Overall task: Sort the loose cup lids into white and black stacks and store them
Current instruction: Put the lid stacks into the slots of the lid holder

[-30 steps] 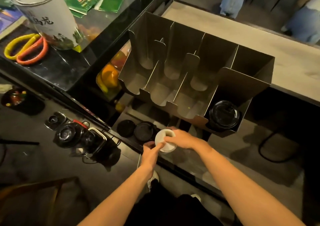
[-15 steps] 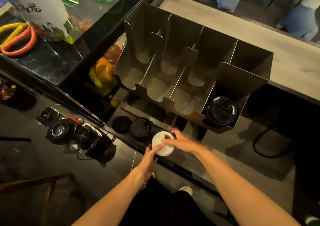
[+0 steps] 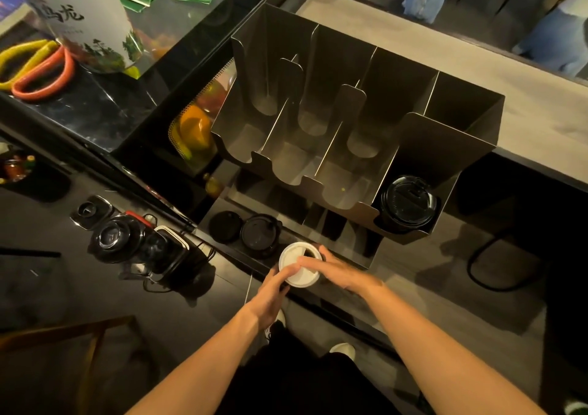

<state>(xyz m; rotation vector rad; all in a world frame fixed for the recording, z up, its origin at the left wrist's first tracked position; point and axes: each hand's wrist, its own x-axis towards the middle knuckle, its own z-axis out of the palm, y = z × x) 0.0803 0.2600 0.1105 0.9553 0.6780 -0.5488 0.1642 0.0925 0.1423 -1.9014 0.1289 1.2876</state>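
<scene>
A stack of white cup lids [image 3: 294,263] sits at the counter's near edge, held between both hands. My left hand [image 3: 270,296] grips its near left side with curled fingers. My right hand [image 3: 334,269] lies over its top and right side, fingers curved round it. Two black lids [image 3: 259,234] lie loose on the counter just left of the white stack. A stack of black lids [image 3: 407,203] fills the rightmost slot of the metal lid organiser [image 3: 445,134]. The organiser's other slots hold nothing.
Blender jars and lids [image 3: 127,239] stand on the lower counter at left. A tea tin [image 3: 86,16], scissors [image 3: 35,70] and green packets lie on the upper black counter. A grey bar top [image 3: 477,51] runs behind the organiser; people stand beyond it.
Both hands stay on the white lid stack; my right hand's fingers have spread further over its top. The view has shifted slightly.
</scene>
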